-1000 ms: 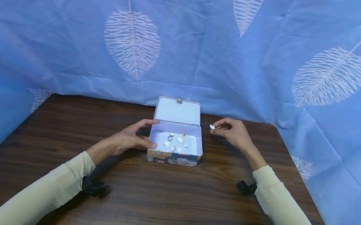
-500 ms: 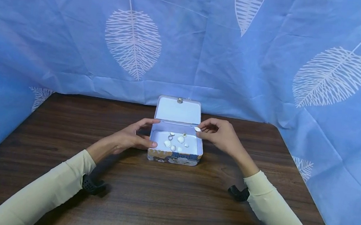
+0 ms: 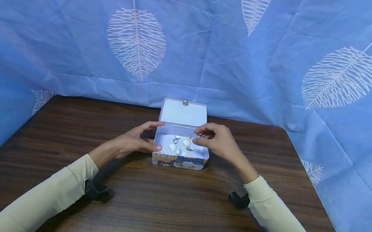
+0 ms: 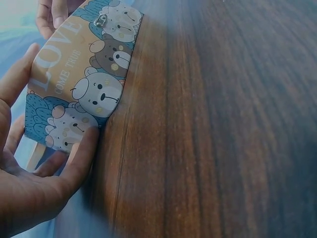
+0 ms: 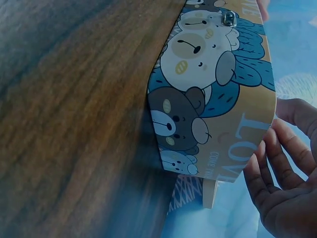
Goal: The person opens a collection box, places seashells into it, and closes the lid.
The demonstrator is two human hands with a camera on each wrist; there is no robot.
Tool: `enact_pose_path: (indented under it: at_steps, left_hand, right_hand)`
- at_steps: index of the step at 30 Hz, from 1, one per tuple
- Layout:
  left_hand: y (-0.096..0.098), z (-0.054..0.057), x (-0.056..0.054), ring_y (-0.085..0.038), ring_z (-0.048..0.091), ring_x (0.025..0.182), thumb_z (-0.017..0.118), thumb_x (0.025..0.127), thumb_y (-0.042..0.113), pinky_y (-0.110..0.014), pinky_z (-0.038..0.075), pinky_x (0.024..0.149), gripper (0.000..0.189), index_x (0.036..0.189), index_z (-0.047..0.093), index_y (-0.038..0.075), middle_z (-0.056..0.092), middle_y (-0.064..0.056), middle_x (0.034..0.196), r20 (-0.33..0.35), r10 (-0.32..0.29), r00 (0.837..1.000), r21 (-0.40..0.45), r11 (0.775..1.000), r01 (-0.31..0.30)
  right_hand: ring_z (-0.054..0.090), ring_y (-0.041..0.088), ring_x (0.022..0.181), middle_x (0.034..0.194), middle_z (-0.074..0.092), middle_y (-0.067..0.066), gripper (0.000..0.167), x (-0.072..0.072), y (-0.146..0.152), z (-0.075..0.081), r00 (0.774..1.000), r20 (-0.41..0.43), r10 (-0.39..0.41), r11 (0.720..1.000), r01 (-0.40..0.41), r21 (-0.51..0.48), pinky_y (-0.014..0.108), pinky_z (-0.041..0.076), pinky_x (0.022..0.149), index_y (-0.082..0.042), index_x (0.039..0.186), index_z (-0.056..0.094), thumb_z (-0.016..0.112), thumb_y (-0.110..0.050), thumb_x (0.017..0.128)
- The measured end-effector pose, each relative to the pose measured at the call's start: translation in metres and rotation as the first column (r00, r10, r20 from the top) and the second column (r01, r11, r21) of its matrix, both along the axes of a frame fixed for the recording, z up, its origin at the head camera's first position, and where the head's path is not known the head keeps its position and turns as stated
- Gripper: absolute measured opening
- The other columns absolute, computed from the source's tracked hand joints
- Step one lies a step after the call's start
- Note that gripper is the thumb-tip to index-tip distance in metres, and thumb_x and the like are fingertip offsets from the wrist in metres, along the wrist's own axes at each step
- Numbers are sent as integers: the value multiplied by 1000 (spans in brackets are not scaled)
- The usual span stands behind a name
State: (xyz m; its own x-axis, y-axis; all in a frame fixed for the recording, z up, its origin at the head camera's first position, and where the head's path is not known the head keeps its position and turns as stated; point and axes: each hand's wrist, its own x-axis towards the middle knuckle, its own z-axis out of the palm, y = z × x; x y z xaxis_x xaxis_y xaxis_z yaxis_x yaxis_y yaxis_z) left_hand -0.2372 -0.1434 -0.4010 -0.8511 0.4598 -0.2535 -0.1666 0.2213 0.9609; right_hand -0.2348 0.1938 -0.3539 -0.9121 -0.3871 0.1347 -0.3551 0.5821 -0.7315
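A hinged tin box [image 3: 179, 162] printed with cartoon bears stands on the table, its lid [image 3: 184, 112] raised at the back. Several small white seashells [image 3: 172, 147] lie spread over its pale floor. My left hand [image 3: 133, 139] holds the box by its left side, thumb near the front corner and index finger at the back one. Over the right part of the box hovers my right hand [image 3: 219, 139], thumb and fingertips parted, with nothing seen between them. Just below its thumb a shell with a tan patch [image 3: 190, 149] lies inside the box.
The dark wooden table [image 3: 170, 211] reaches back to a blue curtain [image 3: 191, 56] with white leaf prints, close behind the lid. Black straps [image 3: 96, 191] sit at both wrists.
My right hand has moved left from beside the box to over it and let go of the seashell it pinched. A tan-marked shell now shows inside. The left hand has stayed put.
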Motion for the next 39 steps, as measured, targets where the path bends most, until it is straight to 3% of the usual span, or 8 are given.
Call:
enact_pose_path:
  at_steps: [7,15,20,24,29,34,39]
  left_hand:
    - [0,-3,-1,-45,48,156,88,101,19,-52,57,119,92,176,39,38,20,-16,183,-19,-2,1000,1,1000,2]
    - [-2,-8,1,-49,44,159,83,105,18,-53,55,120,93,180,30,35,18,-20,184,-14,-42,999,23,999,42]
    - [-5,-4,-2,-53,43,160,79,108,18,-56,56,120,98,182,19,38,12,-21,184,0,-76,997,53,996,76]
    - [-6,5,-8,-53,46,158,78,108,19,-59,54,122,103,182,10,39,15,-24,182,-1,-86,996,66,994,86]
    - [-7,12,-18,-48,44,161,75,111,26,-63,46,130,98,183,8,30,22,-26,180,4,-6,1000,53,999,6]
    - [-6,13,-31,-46,36,168,62,118,32,-60,36,137,80,182,17,11,29,-25,183,27,85,996,69,994,-86]
    - [-2,12,-43,-43,27,173,43,124,41,-56,30,141,73,179,19,1,25,-25,186,45,154,987,123,980,-158]
  right_hand:
    - [74,22,98,112,81,9,23,-2,3,0,1000,-21,-20,1000,20,-22,33,61,84,-9,123,84,85,-19,102]
    - [75,23,100,117,83,9,21,-14,17,-5,992,-40,-119,993,118,-19,37,60,85,-11,123,85,79,-24,108]
    - [70,24,94,123,83,10,22,-25,26,-5,984,-54,-169,986,169,-5,38,55,79,-12,126,85,74,-26,111]
    - [67,23,91,123,83,13,24,-34,34,-6,980,-59,-188,982,189,4,35,52,77,-12,130,84,71,-25,113]
    - [66,31,99,127,80,16,30,-46,41,-7,979,-15,-203,979,203,-4,37,51,81,-10,137,80,68,-28,115]
    - [71,41,130,144,75,19,36,-56,44,-9,975,79,-210,975,215,-56,54,59,106,-8,144,76,65,-29,117]
    - [67,44,143,153,69,25,43,-63,42,-17,968,175,-178,971,202,-128,61,53,123,-1,154,67,57,-25,120]
